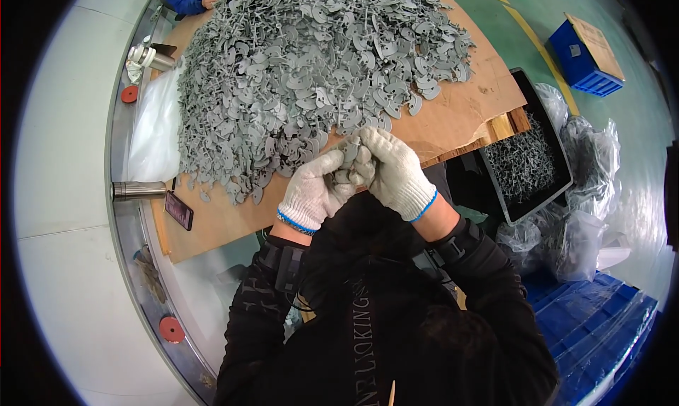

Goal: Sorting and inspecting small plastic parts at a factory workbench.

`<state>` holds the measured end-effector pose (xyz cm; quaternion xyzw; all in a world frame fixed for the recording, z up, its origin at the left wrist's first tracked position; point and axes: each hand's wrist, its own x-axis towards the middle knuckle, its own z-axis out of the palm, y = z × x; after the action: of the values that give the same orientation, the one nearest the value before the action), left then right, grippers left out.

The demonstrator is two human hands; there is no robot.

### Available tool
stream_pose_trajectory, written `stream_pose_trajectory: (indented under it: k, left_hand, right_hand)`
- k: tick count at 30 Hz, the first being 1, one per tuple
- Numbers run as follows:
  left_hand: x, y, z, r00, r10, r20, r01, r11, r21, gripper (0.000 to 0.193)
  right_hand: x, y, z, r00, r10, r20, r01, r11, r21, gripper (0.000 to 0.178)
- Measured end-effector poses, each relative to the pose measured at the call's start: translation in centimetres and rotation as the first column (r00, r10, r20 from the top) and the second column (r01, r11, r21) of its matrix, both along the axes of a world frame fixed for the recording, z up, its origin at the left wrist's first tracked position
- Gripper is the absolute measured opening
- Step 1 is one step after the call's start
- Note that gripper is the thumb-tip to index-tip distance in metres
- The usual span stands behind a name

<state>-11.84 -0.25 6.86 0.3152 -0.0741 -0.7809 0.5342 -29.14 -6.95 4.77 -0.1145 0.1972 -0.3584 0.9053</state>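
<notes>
Both my hands wear white knit gloves with blue cuffs and meet at the near edge of the wooden table. My left hand (314,190) has its fingers closed on a small flat grey part (350,150). My right hand (393,167) is closed on the same part from the other side, its thumb and fingertips pressed together. The gloves hide much of the part. Just beyond my hands spreads a large heap of grey parts (304,80), many flat and curved, others thin and branched like sprues.
A black bin (568,184) of thin grey sprues (523,165) stands right of the table (467,119). On the left are a phone (178,211), a metal flask (139,190) and a clear plastic bag (155,130). Another person's hand (211,0) rests at the far left. Blue crates (587,56) stand far right.
</notes>
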Motion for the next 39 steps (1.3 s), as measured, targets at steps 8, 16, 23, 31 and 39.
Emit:
stream_pose_trajectory:
  k: [8, 16, 23, 31, 39]
  left_hand:
    - [-0.6, 0.0, 1.0, 0.898, 0.253, 0.36, -0.244, 0.967, -0.071, 0.044]
    - [-0.4, -0.3, 1.2, 0.728, 0.3, 0.617, -0.19, 0.952, -0.238, 0.049]
    - [-0.7, -0.8, 0.7, 0.945, 0.194, 0.263, -0.167, 0.979, -0.12, 0.044]
    - [-0.8, -0.3, -0.5, 0.999, 0.044, 0.016, -0.043, 0.997, -0.067, 0.038]
    - [-1.0, 0.0, -0.1, 0.884, 0.209, 0.417, -0.197, 0.978, -0.073, 0.043]
  right_hand:
    - [-0.8, 0.2, 1.9, 0.999, 0.03, -0.022, -0.03, 1.0, 0.004, 0.03]
    - [-1.4, -0.1, 0.8, 0.99, 0.062, -0.127, -0.076, 0.992, -0.105, 0.029]
    - [-1.1, 0.5, 1.4, 0.997, 0.082, 0.01, -0.081, 0.994, -0.068, 0.027]
    - [-1.4, 0.6, 3.3, 0.996, 0.076, -0.048, -0.08, 0.991, -0.111, 0.025]
    - [-2.3, -0.3, 1.5, 0.944, 0.014, -0.329, -0.097, 0.966, -0.239, 0.024]
